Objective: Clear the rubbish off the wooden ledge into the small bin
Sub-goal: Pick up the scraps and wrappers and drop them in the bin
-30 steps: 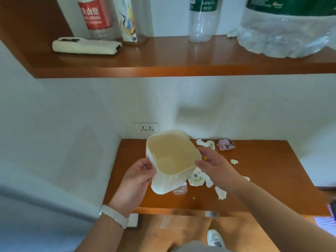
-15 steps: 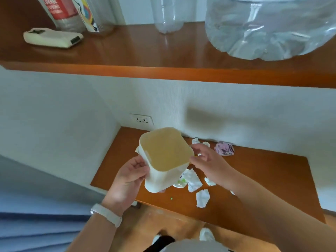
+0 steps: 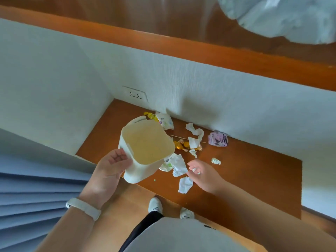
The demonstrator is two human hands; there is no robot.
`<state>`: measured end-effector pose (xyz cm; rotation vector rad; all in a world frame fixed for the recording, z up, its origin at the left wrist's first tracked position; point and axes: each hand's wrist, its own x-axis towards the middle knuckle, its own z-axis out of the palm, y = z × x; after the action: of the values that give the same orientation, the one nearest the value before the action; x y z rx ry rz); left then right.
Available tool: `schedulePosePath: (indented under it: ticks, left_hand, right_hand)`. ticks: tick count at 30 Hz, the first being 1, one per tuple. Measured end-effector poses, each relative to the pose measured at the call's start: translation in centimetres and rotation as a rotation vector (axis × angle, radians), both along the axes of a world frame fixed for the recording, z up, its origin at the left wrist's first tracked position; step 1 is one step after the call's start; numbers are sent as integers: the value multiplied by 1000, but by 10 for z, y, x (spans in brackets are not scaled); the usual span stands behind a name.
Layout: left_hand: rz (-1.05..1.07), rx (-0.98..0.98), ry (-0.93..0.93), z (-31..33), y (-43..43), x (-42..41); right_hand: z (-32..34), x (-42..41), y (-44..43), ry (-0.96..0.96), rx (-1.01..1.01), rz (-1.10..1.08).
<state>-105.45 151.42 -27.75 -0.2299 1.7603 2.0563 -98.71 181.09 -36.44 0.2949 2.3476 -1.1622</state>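
While the left hand (image 3: 109,171) grips the light, stiff small bin (image 3: 145,151) by its rim above the wooden ledge (image 3: 254,175), the right hand (image 3: 203,176) hovers half-curled, perhaps pinching a scrap (image 3: 194,169) though I cannot tell, over soft crumpled paper (image 3: 179,165) best pinched by a fold.

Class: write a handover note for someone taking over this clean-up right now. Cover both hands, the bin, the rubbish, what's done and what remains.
Left hand grips the small bin, held tilted above the wooden ledge, with its opening towards the camera.
Right hand pinches small scraps beside the bin.
Done: nothing shows inside the bin.
Left: tissues, purple wrapper, gold wrappers and yellow wrapper, all lying on the ledge.
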Motion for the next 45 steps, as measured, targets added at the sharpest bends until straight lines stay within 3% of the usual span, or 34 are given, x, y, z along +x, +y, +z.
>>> schedulePosePath:
  ticks: [3, 8, 12, 18, 26, 36, 39, 45]
  left_hand:
    - [25, 0, -24, -6, -2, 3]
    - [64, 15, -31, -9, -3, 7]
    - [97, 31, -32, -4, 3, 9]
    - [133, 42, -25, -1, 10, 11]
    - [145, 43, 29, 10, 14, 14]
    - [49, 17, 64, 17, 28, 30]
    - [4, 1, 71, 17, 32, 34]
    - [-18, 13, 75, 17, 45, 40]
  right_hand:
    - [-19, 11, -3, 0, 93, 181]
    - [-49, 26, -9, 177, 345, 534]
    - [-65, 23, -9, 288, 418, 586]
    - [-62, -3, -18, 262, 434, 690]
    - [-27, -19, -17, 206, 243, 343]
    - [102, -48, 13, 573, -44, -156]
    - [127, -45, 12, 634, -100, -158]
    - [133, -36, -1, 631, -62, 37]
